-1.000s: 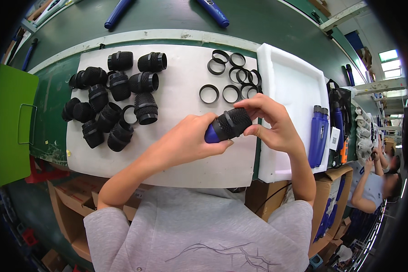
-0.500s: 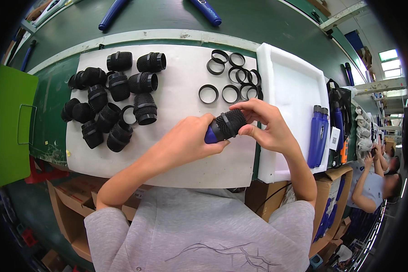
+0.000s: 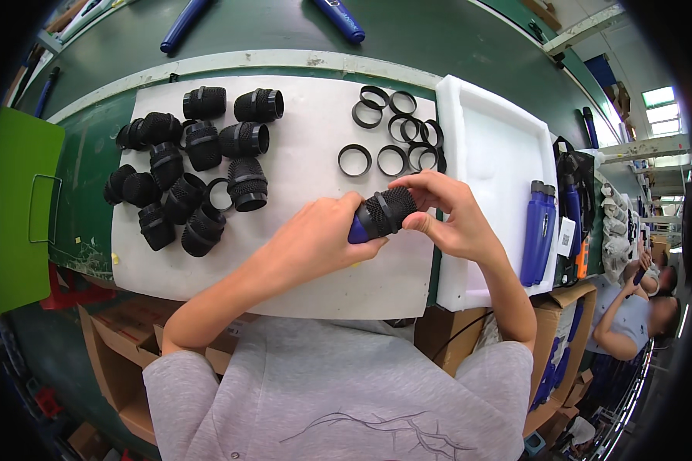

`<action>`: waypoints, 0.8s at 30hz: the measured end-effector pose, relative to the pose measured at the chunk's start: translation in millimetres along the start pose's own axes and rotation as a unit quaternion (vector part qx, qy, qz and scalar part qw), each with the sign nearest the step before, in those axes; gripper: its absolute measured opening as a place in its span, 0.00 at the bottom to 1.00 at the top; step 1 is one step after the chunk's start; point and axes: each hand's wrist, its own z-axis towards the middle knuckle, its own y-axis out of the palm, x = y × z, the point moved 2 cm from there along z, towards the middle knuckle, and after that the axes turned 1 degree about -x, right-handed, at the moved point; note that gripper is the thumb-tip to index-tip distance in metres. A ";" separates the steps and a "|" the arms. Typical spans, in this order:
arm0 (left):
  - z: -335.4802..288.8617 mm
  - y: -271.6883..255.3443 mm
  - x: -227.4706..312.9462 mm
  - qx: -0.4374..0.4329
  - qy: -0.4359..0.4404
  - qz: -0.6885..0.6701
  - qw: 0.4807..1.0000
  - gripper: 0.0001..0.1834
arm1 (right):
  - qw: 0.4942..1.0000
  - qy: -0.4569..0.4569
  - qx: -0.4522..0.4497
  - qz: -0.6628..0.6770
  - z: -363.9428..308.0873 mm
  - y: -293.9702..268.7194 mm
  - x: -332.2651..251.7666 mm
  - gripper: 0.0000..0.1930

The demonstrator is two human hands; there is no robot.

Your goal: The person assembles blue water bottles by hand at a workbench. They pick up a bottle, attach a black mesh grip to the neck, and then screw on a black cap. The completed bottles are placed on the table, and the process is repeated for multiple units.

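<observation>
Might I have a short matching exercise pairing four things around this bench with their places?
Things:
1. black-and-blue microphone piece
2. cluster of black rings
3. group of black mesh heads
4. white foam tray

Places:
A. mostly on the left part of the white sheet
B. right of the sheet
C. in the left hand
D. upper right of the sheet

Pairs: 1-C, 2-D, 3-A, 4-B

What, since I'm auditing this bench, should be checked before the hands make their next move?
1. Left hand holding the blue body: ok.
2. Right hand at the mic head: ok, thumb and finger are at its free end.
3. Mic head fully seated: cannot tell, the joint is partly covered.
4. Rings all apart from the spare heads: not ok, one lies among them.
5. Spare heads all within the white sheet: not ok, the leftmost cross its edge.
</observation>
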 end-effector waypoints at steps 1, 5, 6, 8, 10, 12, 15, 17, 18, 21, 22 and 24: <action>-0.2 -0.1 0.6 0.001 0.002 -0.006 1.000 0.23 | 1.000 0.000 0.000 -0.002 0.0 0.2 -0.5 0.21; -1.4 0.9 1.9 0.013 0.019 0.002 1.000 0.23 | 1.000 -0.001 -0.006 -0.016 1.4 0.5 -3.0 0.19; -1.7 1.7 1.8 0.018 0.025 0.012 0.999 0.23 | 1.000 -0.003 -0.010 -0.022 1.9 0.4 -3.3 0.19; -2.6 3.7 0.9 0.018 0.026 0.030 0.999 0.23 | 0.999 0.021 -0.018 -0.029 1.1 0.8 0.4 0.19; -3.1 4.2 0.5 0.020 0.029 0.040 0.999 0.24 | 0.998 0.037 -0.024 -0.040 0.8 1.1 0.6 0.19; -3.5 4.5 0.0 0.022 0.036 0.042 0.998 0.24 | 0.997 0.043 -0.028 -0.055 0.7 1.0 -3.0 0.19; -2.1 5.5 0.3 0.019 0.019 0.040 0.999 0.24 | 0.997 0.032 -0.028 -0.067 1.0 1.6 -2.9 0.19; -1.8 6.5 0.6 0.012 -0.002 0.055 0.998 0.24 | 0.995 0.042 -0.033 -0.085 3.1 3.4 -4.3 0.20; -2.0 7.0 0.5 0.009 -0.013 0.062 0.998 0.25 | 0.994 0.047 -0.035 -0.095 4.0 4.1 -4.9 0.20; -2.8 8.9 -2.6 0.017 0.002 0.050 0.999 0.25 | 0.993 0.047 -0.043 -0.103 5.3 6.5 -5.9 0.21; -2.5 8.5 -2.0 0.013 0.003 0.035 0.999 0.25 | 0.992 0.059 -0.039 -0.101 4.4 6.7 -5.5 0.21; -1.6 5.3 -0.2 0.004 0.004 0.003 1.000 0.25 | 0.992 0.081 -0.031 -0.097 2.8 7.1 -4.2 0.21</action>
